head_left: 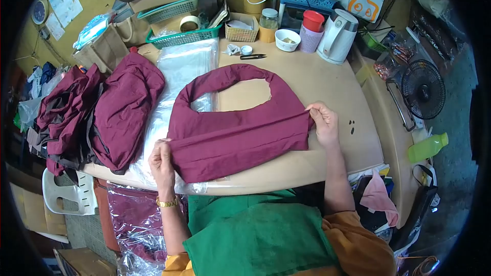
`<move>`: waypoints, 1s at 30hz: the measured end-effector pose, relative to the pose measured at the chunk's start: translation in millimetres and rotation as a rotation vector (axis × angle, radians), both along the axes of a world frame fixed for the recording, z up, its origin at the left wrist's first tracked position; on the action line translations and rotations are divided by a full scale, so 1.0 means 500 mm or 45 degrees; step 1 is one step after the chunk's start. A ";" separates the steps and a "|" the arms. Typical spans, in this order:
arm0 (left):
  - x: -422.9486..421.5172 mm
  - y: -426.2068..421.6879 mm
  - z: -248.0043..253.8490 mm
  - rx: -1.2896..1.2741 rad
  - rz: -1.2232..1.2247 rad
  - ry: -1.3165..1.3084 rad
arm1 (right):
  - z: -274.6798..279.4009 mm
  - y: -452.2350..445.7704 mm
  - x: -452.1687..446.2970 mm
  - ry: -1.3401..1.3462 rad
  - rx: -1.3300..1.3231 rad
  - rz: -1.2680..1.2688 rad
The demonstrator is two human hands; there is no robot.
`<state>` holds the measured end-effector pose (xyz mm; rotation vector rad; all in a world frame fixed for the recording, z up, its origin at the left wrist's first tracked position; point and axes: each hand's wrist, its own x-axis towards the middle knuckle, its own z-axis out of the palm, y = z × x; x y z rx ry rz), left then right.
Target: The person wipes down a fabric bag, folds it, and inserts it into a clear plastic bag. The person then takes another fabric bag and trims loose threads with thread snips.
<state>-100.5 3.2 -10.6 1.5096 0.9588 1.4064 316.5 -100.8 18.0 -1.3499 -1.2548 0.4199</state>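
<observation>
A: Across a tan worktable (pixel 348 148), we see a maroon cloth piece (pixel 245 143) spread nearly flat near the front edge, its left part over clear plastic sheets (pixel 186 56), its curved upper band ringing an opening.

B: And where are the hands?

A: One at each side, well apart. The left hand (pixel 160 161), above a gold-coloured wristwatch (pixel 167 203), is closed on the left border, fingers curled in and thumb against them. The right hand (pixel 325 122) pinches the right border between thumb and fingertips, a little farther from the body. A long straight crease runs between the two grips.

B: How do we judge the cloth will handle?

A: Light and soft, we would say, with no stiffness to hold a shape by itself. The smooth face looks slightly slippery, and we see little that could break; wrinkles and slack folds seem the likelier trouble.

B: Where do we take hold?

A: At the two side borders, level with the crease, where a thumb-and-finger pinch gathers the layers and light outward tension keeps the span straight. The curved band looks too floppy to steer the whole piece. How many layers each hand grips, we cannot tell.

B: And nearby?

A: More maroon cloth (pixel 128 112) is heaped at the left; black thread snips (pixel 253 56) lie beyond the opening.
</observation>
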 end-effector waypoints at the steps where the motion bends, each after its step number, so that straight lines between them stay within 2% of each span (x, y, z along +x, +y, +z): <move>1: 0.005 0.000 0.005 0.043 -0.043 0.077 | 0.000 0.000 -0.007 0.004 0.002 0.010; 3: 0.039 -0.005 0.016 0.220 -0.054 0.189 | 0.033 0.008 -0.040 -0.786 -0.027 -0.527; 5: 0.081 -0.017 0.035 0.392 -0.105 0.184 | 0.097 0.031 -0.146 -0.630 0.171 -0.254; 7: 0.110 -0.037 0.059 0.349 -0.151 0.250 | 0.153 0.043 -0.274 -0.869 0.242 0.057; 9: 0.136 -0.073 0.092 0.486 0.121 0.444 | 0.117 0.074 -0.346 -0.882 0.148 0.425; 11: 0.128 -0.114 0.092 0.309 0.439 0.395 | 0.097 0.101 -0.369 -0.871 0.120 0.501; 13: 0.093 -0.158 0.035 -0.102 0.350 0.211 | 0.104 0.106 -0.367 -0.649 0.110 0.464; 14: 0.086 -0.184 0.029 -0.458 0.118 -0.117 | 0.111 0.105 -0.367 -0.584 0.085 0.475; 15: 0.078 -0.196 0.025 -0.415 0.028 0.125 | 0.111 0.108 -0.370 -0.582 0.088 0.492; 17: 0.090 -0.204 0.018 -0.762 -0.277 -0.279 | 0.110 0.109 -0.378 -0.578 0.109 0.447; 21: 0.088 -0.184 -0.016 -0.827 -0.316 -0.229 | 0.100 0.127 -0.391 -0.589 0.195 0.386; 24: 0.096 -0.191 0.002 -0.722 -0.273 -0.355 | 0.081 0.154 -0.376 -0.678 0.197 0.196; 26: 0.100 -0.198 -0.002 -0.581 -0.196 -0.229 | 0.070 0.153 -0.375 -0.687 0.209 0.153; 30: 0.106 -0.212 -0.039 -0.387 -0.128 -0.206 | 0.056 0.154 -0.378 -0.681 0.268 0.066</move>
